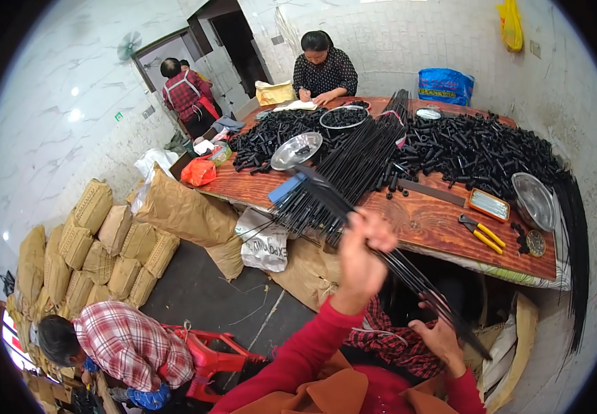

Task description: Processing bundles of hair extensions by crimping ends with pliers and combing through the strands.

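- Two hands grip one bundle of thin black rods [353, 207], which runs diagonally from the table edge at upper left down to the person's lap at lower right.
- Left hand [364, 252], raised on a red sleeve, is clenched around the bundle near its middle; the rods pass through the fist and fan out beyond it toward the table.
- Right hand [440, 334], lower and nearer the body, is closed on the lower stretch of the same bundle; rod ends poke out past it to the lower right.
- Far ends of the bundle splay over the front edge of the wooden table [422, 221], just beside a blue flat piece [284, 190].
- More black rods [374, 148] lie in a long sheaf across the table, touching the fanned ends.
- Heaps of short black tubes [478, 152] cover the right half of the table; a second heap [271, 134] sits at the left.
- Metal bowls: one [296, 150] near the rods, one [534, 200] at the right end.
- Yellow-handled pliers [481, 232] rest on bare wood, well apart from both hands.
- A person in a dotted top [324, 69] sits at the far side; another in a plaid shirt [129, 345] bends low at lower left beside a red stool [209, 355].
- Tan sacks [98, 255] stacked along the left wall.
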Tool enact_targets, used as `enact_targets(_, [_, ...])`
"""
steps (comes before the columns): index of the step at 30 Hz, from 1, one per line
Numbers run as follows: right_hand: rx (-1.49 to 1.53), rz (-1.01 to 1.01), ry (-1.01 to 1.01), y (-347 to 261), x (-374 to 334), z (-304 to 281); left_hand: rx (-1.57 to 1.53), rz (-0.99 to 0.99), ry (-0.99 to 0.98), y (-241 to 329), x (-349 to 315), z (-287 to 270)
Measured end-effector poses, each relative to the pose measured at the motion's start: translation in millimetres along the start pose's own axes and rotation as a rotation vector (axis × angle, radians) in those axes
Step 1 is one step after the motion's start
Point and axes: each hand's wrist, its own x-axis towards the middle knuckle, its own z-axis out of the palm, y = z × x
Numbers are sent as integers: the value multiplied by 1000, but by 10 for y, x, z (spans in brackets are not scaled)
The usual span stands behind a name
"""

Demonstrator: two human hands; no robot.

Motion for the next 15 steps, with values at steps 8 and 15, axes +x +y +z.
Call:
enact_targets(8, [319,-394,621,-346,-212,-273,-240,-570,167,-946,-659,-240])
enact_targets(15, [533,-322,429,-120,-156,-179,-668,-1043,75,-1149,-1120,-1023])
